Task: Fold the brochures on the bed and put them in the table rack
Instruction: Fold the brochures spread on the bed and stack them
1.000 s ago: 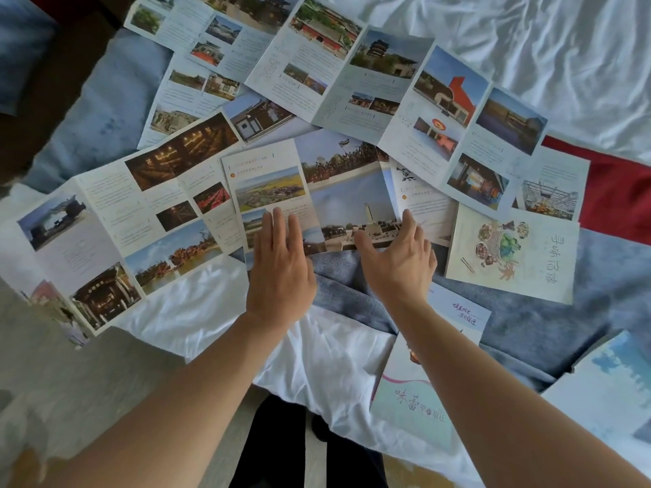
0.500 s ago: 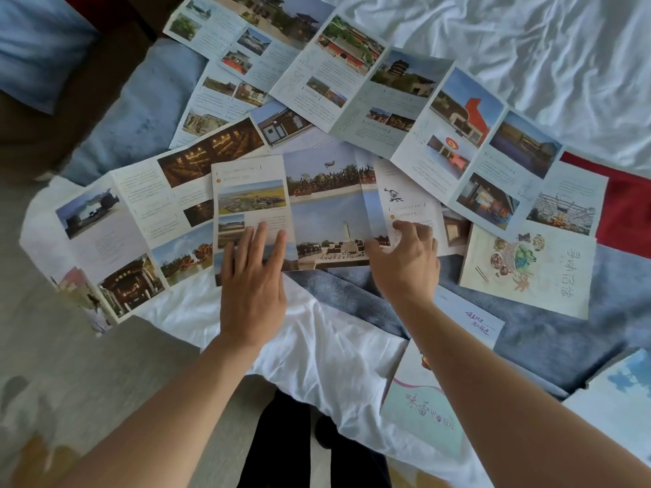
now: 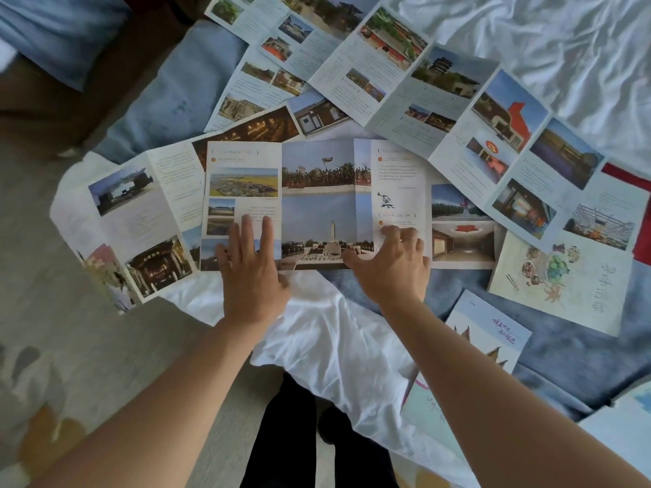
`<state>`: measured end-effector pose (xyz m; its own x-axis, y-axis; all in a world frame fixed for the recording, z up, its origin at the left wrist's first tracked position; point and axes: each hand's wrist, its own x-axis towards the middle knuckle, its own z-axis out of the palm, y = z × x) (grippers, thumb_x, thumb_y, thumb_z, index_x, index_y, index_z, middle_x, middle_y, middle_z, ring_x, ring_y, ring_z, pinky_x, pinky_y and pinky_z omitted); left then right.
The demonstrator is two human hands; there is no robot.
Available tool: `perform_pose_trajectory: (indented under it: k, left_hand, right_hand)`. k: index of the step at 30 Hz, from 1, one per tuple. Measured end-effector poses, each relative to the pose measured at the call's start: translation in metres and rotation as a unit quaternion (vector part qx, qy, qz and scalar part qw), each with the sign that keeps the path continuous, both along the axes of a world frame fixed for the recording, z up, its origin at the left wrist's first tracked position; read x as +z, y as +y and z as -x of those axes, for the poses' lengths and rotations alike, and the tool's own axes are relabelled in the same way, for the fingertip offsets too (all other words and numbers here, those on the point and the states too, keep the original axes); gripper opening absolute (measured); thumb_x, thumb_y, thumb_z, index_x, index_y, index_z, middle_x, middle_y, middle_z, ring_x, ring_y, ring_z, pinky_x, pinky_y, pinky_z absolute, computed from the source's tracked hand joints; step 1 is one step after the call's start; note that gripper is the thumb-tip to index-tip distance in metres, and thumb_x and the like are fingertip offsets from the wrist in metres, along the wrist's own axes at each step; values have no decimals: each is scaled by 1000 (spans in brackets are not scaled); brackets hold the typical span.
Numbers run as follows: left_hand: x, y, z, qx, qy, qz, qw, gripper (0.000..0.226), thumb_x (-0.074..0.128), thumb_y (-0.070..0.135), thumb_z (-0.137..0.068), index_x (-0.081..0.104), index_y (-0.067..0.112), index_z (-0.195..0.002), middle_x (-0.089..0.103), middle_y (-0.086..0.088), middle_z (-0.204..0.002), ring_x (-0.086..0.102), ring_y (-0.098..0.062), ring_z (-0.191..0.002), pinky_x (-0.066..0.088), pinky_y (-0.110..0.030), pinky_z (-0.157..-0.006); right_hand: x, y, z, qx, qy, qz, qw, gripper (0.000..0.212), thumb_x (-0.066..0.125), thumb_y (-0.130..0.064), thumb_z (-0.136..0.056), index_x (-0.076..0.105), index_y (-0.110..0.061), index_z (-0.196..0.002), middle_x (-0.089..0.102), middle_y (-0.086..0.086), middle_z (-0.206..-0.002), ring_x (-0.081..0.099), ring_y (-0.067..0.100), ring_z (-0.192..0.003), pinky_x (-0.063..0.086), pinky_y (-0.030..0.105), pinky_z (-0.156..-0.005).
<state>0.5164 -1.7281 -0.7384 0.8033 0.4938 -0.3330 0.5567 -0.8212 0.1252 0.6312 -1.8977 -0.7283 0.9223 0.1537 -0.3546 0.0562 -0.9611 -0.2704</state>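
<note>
While both arms reach forward, left hand (image 3: 252, 272) and right hand (image 3: 391, 265) press spread, flat on the brochure (image 3: 317, 202).

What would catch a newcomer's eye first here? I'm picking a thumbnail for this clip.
First, the two bare hands, left hand and right hand, pressed flat on the near edge of an unfolded brochure at the centre. Next, the long photo-covered brochure stretching across the top and right of the bed, over a rumpled white sheet. A closed booklet with a food drawing lies to the right.
</note>
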Motion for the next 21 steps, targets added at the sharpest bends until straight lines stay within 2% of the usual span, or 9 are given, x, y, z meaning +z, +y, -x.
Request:
perform_pose_trajectory:
  k: [3,6,9,11,13,15,17,19,21]
  left_hand:
    - [-5,9,0,14,10,-5,1000,101,67,50,-85,8,16,-159,2,-19,-165,0,-41,-151,7,-65,-117]
    - [-7,20,5,26,-13,-3,1000,106,62,68,-80,13,17,-159,8,-18,-164,4,-41,-151,7,-69,-116]
    - [-7,31,12,44,-40,20,998,107,30,89,-79,11,20,-159,5,-14,-166,1,-35,-153,4,-61,-118]
    - [-8,34,13,81,-65,51,993,98,16,84,-84,10,20,-159,1,-14,-166,-3,-33,-153,3,-57,-121]
    - [-7,36,8,135,-79,71,985,88,15,73,-90,13,18,-158,2,-16,-166,-1,-34,-153,3,-54,-122]
    - [-3,40,2,164,-85,72,980,78,26,63,-95,18,14,-156,7,-17,-165,3,-35,-152,4,-53,-123]
    - [2,45,-1,167,-95,70,979,72,43,52,-98,22,12,-153,12,-19,-164,9,-36,-151,8,-52,-123]
    - [7,52,-3,175,-105,77,976,73,56,43,-95,23,10,-153,16,-19,-163,14,-36,-150,13,-51,-123]
    - [12,57,-5,204,-120,87,968,76,63,36,-92,26,10,-152,25,-18,-160,22,-36,-147,19,-49,-120]
  right_hand:
    - [-1,10,3,-2,-6,23,1000,90,58,-82,-71,48,-15,-130,47,9,-125,46,30,-115,41,47,-94]
    - [-2,16,4,-10,-4,36,999,84,63,-76,-74,48,-13,-127,47,10,-124,46,31,-116,41,47,-94]
    - [1,26,6,-16,8,14,1000,54,68,-46,-83,49,-16,-124,52,7,-122,51,29,-113,41,46,-96]
    - [7,33,7,-32,17,-24,999,34,59,-19,-84,53,-18,-118,58,4,-115,57,28,-105,42,45,-96]
    - [14,40,9,-52,27,-48,997,30,51,-8,-81,60,-20,-107,63,1,-101,61,29,-94,46,45,-91]
    - [18,43,12,-60,17,-68,996,27,50,-9,-81,63,-21,-101,63,1,-94,61,29,-92,49,45,-86]
    - [20,43,12,-61,-7,-77,995,28,57,-23,-84,59,-19,-111,59,2,-109,56,28,-102,48,47,-87]
    - [16,44,7,-61,0,-52,997,51,64,-43,-82,51,-15,-123,51,5,-122,49,28,-112,47,47,-89]
    - [9,46,2,-53,20,-19,998,64,67,-51,-79,49,-12,-126,48,8,-125,46,29,-116,44,47,-89]
